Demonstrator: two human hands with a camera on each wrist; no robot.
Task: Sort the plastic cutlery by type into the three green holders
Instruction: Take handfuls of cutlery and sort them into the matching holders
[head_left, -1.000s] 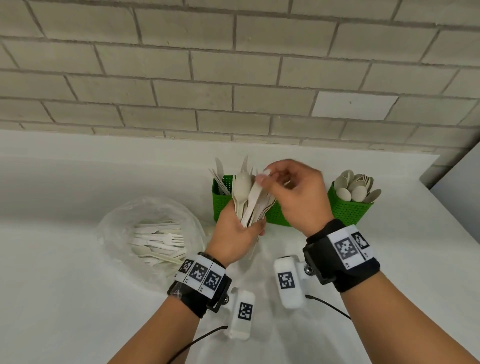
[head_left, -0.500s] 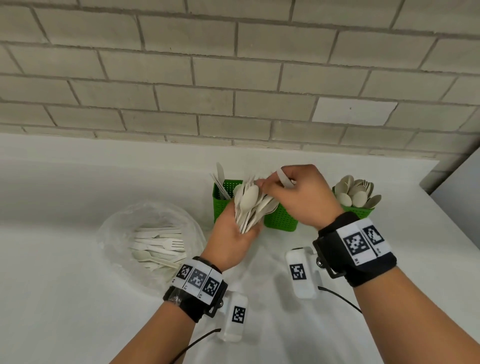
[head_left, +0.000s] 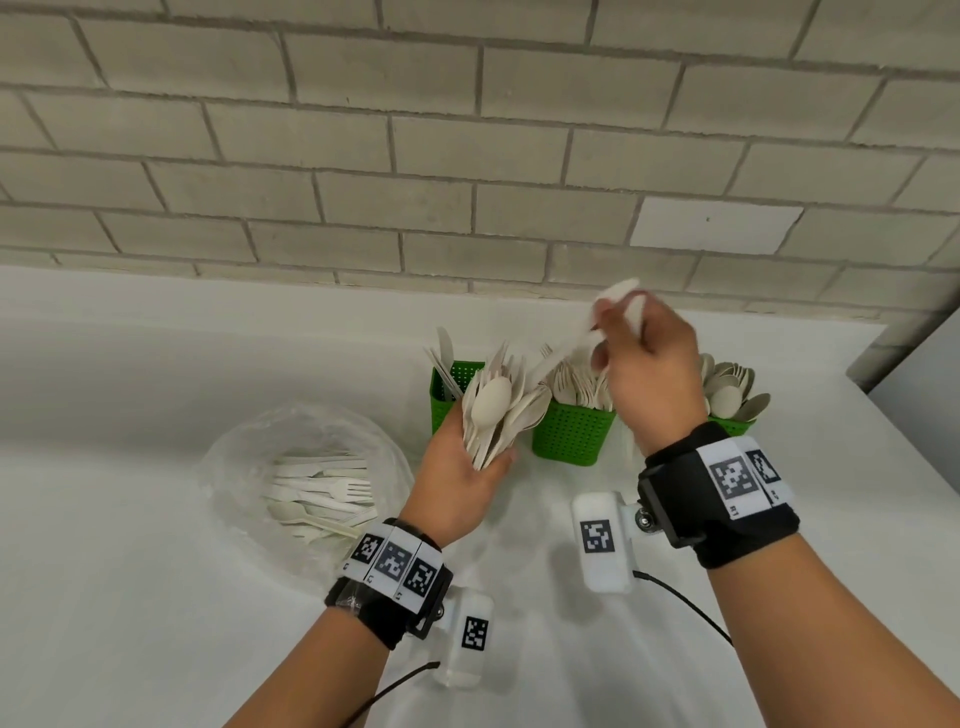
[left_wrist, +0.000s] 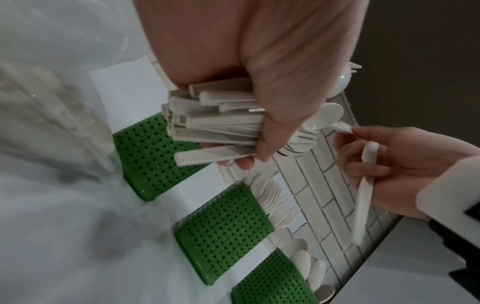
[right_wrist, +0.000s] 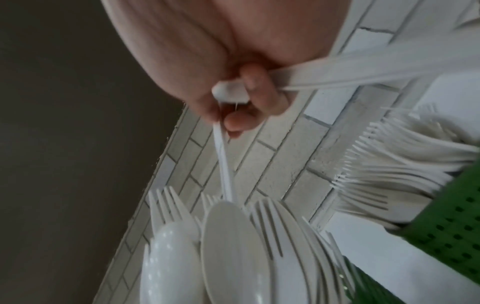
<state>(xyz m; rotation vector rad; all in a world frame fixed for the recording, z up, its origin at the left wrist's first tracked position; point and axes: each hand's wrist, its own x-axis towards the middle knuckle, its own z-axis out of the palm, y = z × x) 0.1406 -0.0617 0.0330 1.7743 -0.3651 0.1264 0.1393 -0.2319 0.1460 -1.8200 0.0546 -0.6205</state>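
My left hand (head_left: 462, 478) grips a fanned bundle of white spoons and forks (head_left: 493, 410) upright in front of the three green holders. My right hand (head_left: 649, 374) is raised above the middle holder (head_left: 571, 431) and pinches a white piece of cutlery (head_left: 571, 343) whose lower end still reaches the bundle's top. In the left wrist view a second flat piece (left_wrist: 363, 195) lies along the right hand's (left_wrist: 394, 164) palm. The left holder (head_left: 449, 400) has knives, the middle one forks, the right holder (head_left: 732, 425) spoons.
A clear plastic bag (head_left: 311, 488) with several loose forks and spoons lies on the white counter (head_left: 130, 597) to the left. A brick wall (head_left: 467, 182) rises close behind the holders. The counter's right edge (head_left: 914, 447) runs just past the spoon holder.
My right hand has risen up and to the right from the bundle, drawing a white piece out with it. The left hand has stayed put with the bundle.
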